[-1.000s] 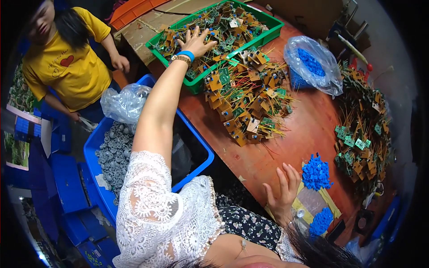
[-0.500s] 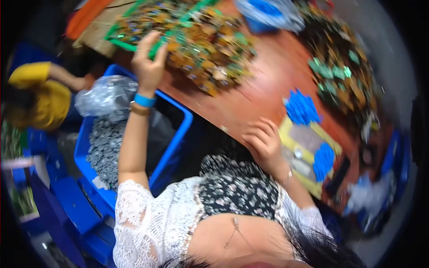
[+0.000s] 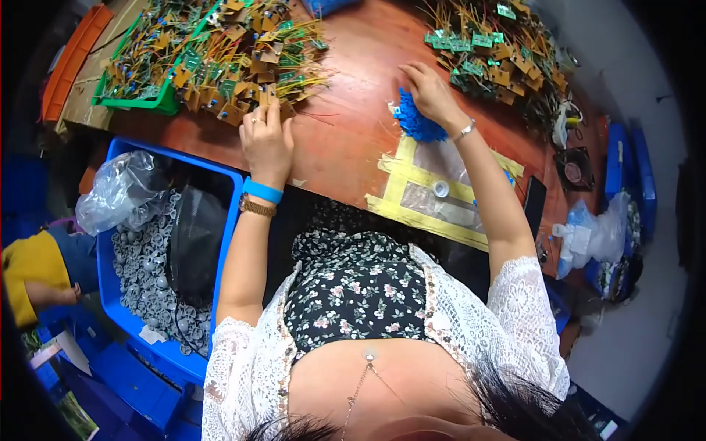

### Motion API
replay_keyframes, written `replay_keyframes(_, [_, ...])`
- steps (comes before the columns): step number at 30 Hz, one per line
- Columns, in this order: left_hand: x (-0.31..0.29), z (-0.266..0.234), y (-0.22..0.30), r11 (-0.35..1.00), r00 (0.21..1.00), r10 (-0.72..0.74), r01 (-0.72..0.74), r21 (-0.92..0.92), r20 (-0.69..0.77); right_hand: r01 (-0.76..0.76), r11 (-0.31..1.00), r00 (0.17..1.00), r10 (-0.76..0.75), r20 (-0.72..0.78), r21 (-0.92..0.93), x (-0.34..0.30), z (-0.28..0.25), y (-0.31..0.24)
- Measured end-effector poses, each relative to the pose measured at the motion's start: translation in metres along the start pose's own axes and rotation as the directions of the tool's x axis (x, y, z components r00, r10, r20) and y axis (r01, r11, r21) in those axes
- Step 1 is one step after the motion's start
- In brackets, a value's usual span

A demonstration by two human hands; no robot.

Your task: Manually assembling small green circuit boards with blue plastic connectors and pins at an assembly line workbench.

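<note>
One red surface [image 3: 353, 88], left board pile [image 3: 243, 62] on its left side. Left hand [image 3: 268, 147] bent at that pile's near edge, well apart from right hand [image 3: 435, 95] over the smaller blue parts [image 3: 421, 127], right of centre. Can't tell whether either grips anything.

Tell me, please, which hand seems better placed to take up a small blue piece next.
Probably the right hand: it is at the blue pieces, whereas the left hand is at the edge of a circuit-board heap.
</note>
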State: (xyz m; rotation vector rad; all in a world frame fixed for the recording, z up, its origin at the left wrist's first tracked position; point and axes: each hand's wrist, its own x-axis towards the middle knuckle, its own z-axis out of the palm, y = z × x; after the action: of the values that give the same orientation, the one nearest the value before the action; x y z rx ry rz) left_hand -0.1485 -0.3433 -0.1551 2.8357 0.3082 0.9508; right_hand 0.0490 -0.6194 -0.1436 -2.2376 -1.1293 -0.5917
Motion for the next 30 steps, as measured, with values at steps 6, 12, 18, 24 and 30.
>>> replay_keyframes(6, [0.006,0.017,0.004,0.992,0.995,-0.079,0.084,-0.093,0.058,-0.143,0.989,0.955,0.144,0.259,-0.024,-0.008,0.013,-0.019])
replay_keyframes(12, [0.003,0.01,0.022,0.771,0.962,-0.219,0.275,-0.574,0.166,-0.093,0.994,0.954,0.071,0.292,0.063,-0.021,0.01,-0.049])
replay_keyframes(18, [-0.03,-0.024,0.044,0.811,0.991,-0.107,0.136,-0.568,0.085,-0.103,0.994,0.953,0.091,0.288,0.03,-0.019,-0.001,-0.055])
replay_keyframes(24, [-0.058,-0.025,0.066,0.901,0.979,0.199,-0.166,-0.402,0.04,-0.042,0.999,0.982,0.047,0.184,-0.032,-0.009,0.026,-0.061])
replay_keyframes(30, [-0.071,-0.023,0.065,0.907,0.952,0.283,-0.225,-0.356,0.118,-0.367,0.896,0.854,0.217,0.474,0.251,-0.017,0.015,-0.085])
